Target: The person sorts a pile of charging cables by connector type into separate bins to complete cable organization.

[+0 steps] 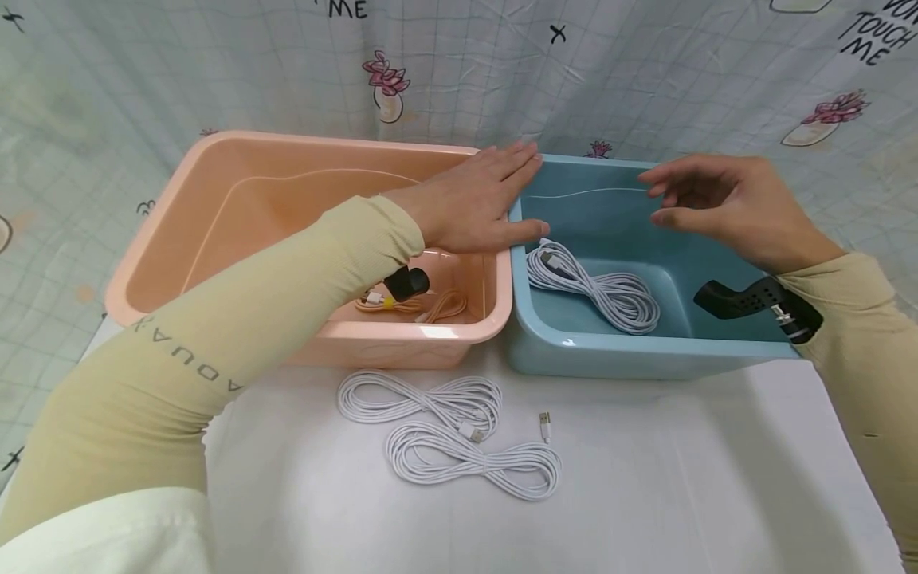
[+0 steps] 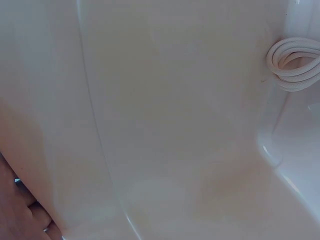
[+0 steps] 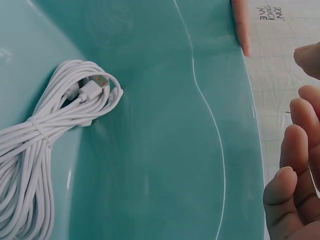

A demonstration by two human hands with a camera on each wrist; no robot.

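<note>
My left hand lies across the rims where a peach bin and a blue bin meet, its fingers straight and thumb over the blue edge. Above the right side of the blue bin hovers my right hand, fingers loosely bent around nothing. A bundled white USB cable lies inside the blue bin; its plug shows close up in the right wrist view. Inside the peach bin, partly behind the left wrist, are coiled peach-coloured cables; one coil appears in the left wrist view.
Two more bundled white USB cables, an upper one and a lower one, lie on the white tabletop in front of the bins. A printed curtain hangs right behind both bins.
</note>
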